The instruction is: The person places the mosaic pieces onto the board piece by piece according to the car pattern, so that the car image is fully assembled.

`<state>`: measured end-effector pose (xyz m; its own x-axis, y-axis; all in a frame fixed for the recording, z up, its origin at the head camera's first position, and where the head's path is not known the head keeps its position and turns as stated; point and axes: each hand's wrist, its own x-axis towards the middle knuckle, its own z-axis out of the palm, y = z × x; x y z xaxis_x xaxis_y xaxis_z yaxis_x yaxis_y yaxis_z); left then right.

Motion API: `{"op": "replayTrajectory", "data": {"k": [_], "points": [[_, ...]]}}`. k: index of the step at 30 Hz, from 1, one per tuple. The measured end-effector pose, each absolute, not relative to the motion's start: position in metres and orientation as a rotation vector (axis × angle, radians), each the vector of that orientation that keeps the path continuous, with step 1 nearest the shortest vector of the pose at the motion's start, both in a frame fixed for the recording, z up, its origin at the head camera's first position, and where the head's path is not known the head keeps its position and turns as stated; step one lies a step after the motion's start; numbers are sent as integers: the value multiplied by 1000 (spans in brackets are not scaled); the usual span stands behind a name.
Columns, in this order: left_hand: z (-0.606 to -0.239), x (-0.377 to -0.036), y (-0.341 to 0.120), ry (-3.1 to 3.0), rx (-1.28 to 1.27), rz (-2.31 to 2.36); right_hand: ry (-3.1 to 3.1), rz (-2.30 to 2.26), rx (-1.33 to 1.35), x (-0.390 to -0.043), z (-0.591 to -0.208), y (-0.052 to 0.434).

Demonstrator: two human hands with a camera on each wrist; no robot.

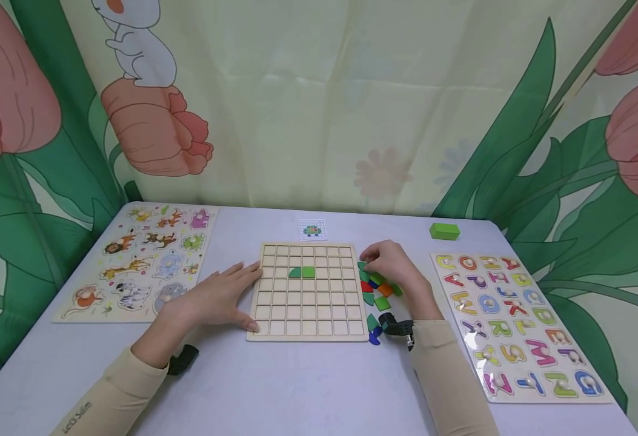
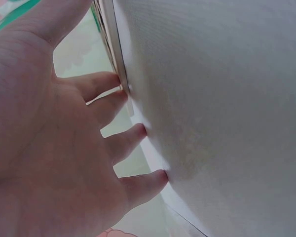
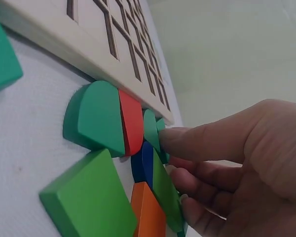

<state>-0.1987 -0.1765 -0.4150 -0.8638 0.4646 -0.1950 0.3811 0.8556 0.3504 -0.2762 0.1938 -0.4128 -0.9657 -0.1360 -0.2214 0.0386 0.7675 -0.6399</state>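
The left hand [image 1: 217,298] is lying flat on the counter [image 1: 297,387] with fingers spread wide and straight, holding nothing, its fingertips [image 2: 138,131] pressing against the left edge of the wooden grid board [image 1: 309,292]. The board is sitting in the middle of the counter, and two green pieces [image 1: 302,272] are already sitting side by side in its squares, a quarter-round next to a square.

The right hand [image 1: 391,264] is reaching into the pile of colored blocks [image 1: 378,290] just off the board's right edge. In the right wrist view its thumb and fingers are curling around a thin green block [image 3: 151,129] standing on edge (it's pinching it, as far as I can tell), with a red piece [image 3: 130,126], a rounded green one [image 3: 96,118] and an orange one [image 3: 148,210] lying right beside it.

Around the edges: an animal puzzle [image 1: 144,257] is lying on the left, a letter puzzle [image 1: 515,321] on the right, a small pattern card [image 1: 312,230] is sitting just behind the board, and a lone green brick [image 1: 444,231] is sitting near the far right corner.
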Motion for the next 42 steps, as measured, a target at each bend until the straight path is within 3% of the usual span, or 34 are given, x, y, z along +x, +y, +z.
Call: {"op": "replayTrajectory", "data": {"k": [42], "points": [[-418, -200, -178, 2751, 636, 428, 2685, -1068, -142, -275, -404, 199]]}}
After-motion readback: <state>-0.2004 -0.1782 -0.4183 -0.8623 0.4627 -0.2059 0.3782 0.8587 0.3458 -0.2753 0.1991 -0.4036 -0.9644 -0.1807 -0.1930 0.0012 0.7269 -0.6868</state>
